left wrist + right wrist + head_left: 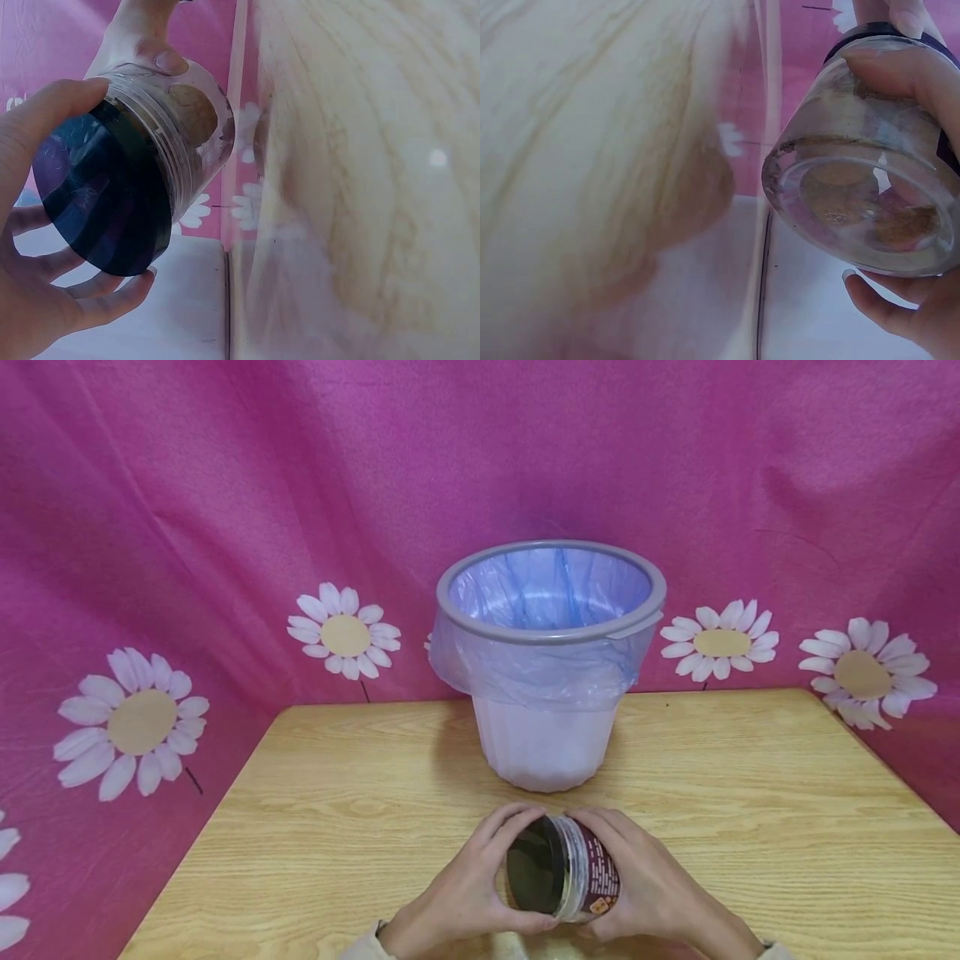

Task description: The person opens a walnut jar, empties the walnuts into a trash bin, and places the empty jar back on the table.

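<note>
A clear plastic jar (576, 870) with a purple label lies tilted on its side between my two hands, its dark lid (534, 868) facing left. My left hand (471, 881) grips the lid by its rim, the thumb and fingers on opposite edges. Around the jar's body curl the thumb and fingers of my right hand (656, 881). Through the clear wall, a brown lump (193, 114) shows in the left wrist view. The right wrist view looks at the jar's round base (866, 214), with brown shapes behind it.
Behind the hands, a pale waste bin (547, 739) with a grey rim (551, 633) and a bluish liner bag (525, 672) stands on the wooden table (360, 810). A pink cloth (420, 460) with white daisies hangs behind the table.
</note>
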Action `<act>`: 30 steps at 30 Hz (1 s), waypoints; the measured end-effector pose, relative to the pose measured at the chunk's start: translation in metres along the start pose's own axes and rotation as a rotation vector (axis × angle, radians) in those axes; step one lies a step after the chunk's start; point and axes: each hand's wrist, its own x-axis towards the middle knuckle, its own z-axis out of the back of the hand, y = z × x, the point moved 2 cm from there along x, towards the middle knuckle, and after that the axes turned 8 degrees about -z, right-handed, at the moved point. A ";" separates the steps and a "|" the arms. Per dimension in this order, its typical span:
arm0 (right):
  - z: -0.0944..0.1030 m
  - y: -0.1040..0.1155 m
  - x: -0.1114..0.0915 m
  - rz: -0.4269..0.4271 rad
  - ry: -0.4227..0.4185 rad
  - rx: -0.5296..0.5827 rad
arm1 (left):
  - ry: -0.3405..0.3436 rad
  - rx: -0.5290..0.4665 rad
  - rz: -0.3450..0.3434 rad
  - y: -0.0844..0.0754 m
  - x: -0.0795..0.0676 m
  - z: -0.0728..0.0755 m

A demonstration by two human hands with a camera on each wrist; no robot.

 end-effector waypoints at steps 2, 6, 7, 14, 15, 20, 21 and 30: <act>0.001 -0.001 0.000 -0.005 -0.001 0.002 | 0.003 0.003 0.007 0.000 0.000 0.000; 0.002 -0.003 0.000 -0.020 -0.001 0.001 | 0.009 0.002 0.020 -0.001 0.000 0.000; 0.002 -0.003 0.000 -0.022 0.002 0.002 | 0.007 0.011 0.015 -0.001 0.000 0.000; 0.004 -0.005 0.002 -0.036 0.016 0.012 | -0.007 0.039 -0.008 0.000 0.001 0.001; 0.004 -0.005 0.002 -0.035 0.016 0.013 | -0.007 0.049 -0.015 0.000 0.001 0.001; 0.004 -0.005 0.002 -0.030 0.010 0.011 | -0.003 0.057 -0.020 0.000 0.002 0.001; 0.004 -0.005 0.002 -0.028 0.008 0.012 | -0.001 0.057 -0.016 0.000 0.002 0.001; 0.006 -0.006 0.002 -0.056 0.016 0.011 | 0.022 0.033 0.021 0.000 0.000 0.000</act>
